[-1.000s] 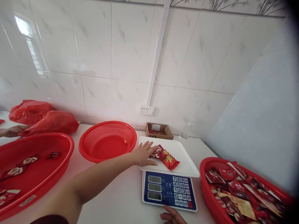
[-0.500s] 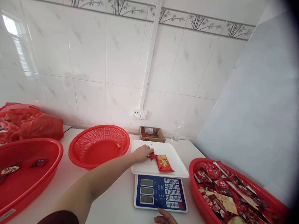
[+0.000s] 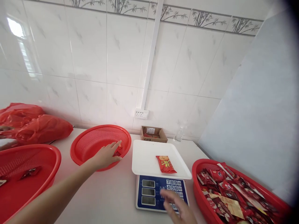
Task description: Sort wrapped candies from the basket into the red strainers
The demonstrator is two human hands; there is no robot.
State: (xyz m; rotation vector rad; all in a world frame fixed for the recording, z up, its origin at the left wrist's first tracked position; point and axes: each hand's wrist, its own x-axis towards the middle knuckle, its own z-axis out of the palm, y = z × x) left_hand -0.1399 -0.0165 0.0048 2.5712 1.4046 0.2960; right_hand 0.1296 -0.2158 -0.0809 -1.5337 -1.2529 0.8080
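Observation:
My left hand [image 3: 106,155] is over the right rim of the round red basket [image 3: 78,137], fingers spread. Below its fingers, a small dark red packet [image 3: 117,152] lies inside the basket near an orange-red wrapped piece [image 3: 120,146]. On the white pan of the scale [image 3: 144,155] rests a red and gold packet [image 3: 166,164]. My right hand [image 3: 178,205], slightly blurred, hovers in front of the scale's blue keypad with fingers apart and nothing in them.
A red basket full of packets [image 3: 233,193] stands at right. On the left are another red basket [image 3: 52,155] with a few packets and a red plastic bag [image 3: 46,127]. Behind the scale are a cardboard box [image 3: 154,134] and a clear plastic container [image 3: 179,133].
My left hand has moved left from the scale pan to the round basket and let go of the small red packet there. My right hand has risen over the keypad.

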